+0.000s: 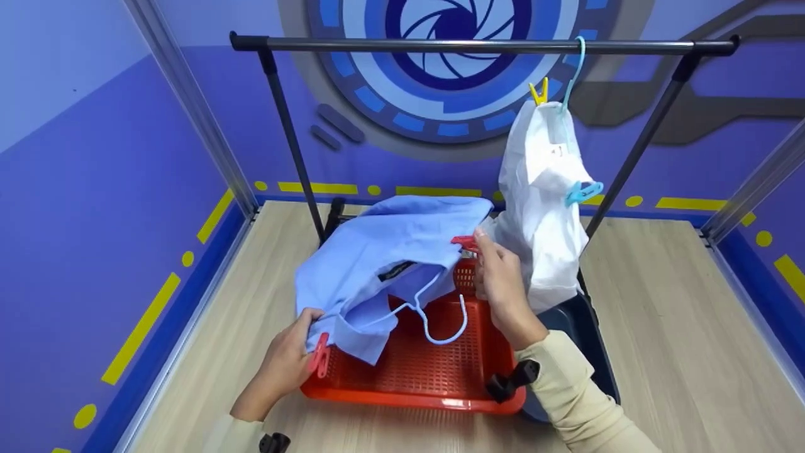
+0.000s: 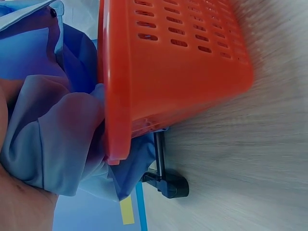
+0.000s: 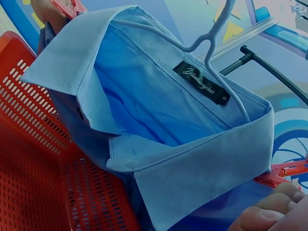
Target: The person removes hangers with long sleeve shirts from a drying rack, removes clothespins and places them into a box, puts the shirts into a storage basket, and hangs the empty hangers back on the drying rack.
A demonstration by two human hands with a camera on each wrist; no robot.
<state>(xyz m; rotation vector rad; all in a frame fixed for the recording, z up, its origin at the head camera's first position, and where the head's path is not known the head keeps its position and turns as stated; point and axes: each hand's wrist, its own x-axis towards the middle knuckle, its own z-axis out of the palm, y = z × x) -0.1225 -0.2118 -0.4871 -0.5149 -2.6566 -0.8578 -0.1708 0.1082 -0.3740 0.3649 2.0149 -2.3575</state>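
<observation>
The blue shirt (image 1: 402, 239) was up in the air between the two hands, above the red basket (image 1: 402, 401). Its neck was open and its collar stuck out on both sides. A thin light blue hanger (image 3: 221, 21) sat inside the neck, with its arms tucked in the shirt and its hook poking out over the basket. A small black tag (image 3: 202, 83) with white writing was inside the back of the neck. The left hand (image 1: 286, 355) had the cloth bunched in a tight grip, just beside a red clip (image 1: 321, 355). The right hand (image 1: 503, 289) pinched a second red clip (image 1: 464, 243) at the other side of the shirt. The red basket, full of little holes, stood on the pale wooden floor (image 1: 666, 314). Next to it on the right was a dark blue tub (image 1: 569, 327), partly hidden by a sleeve. A white piece of clothing (image 1: 547, 239) hung over that side on a pale green hanger (image 1: 573, 82), with a yellow clip (image 1: 539, 92) near its top and a bright blue clip (image 1: 583, 192) lower down. That hanger hooked over the right part of a dark rack (image 1: 402, 44), in front of a purple and blue wall (image 1: 82, 207).
</observation>
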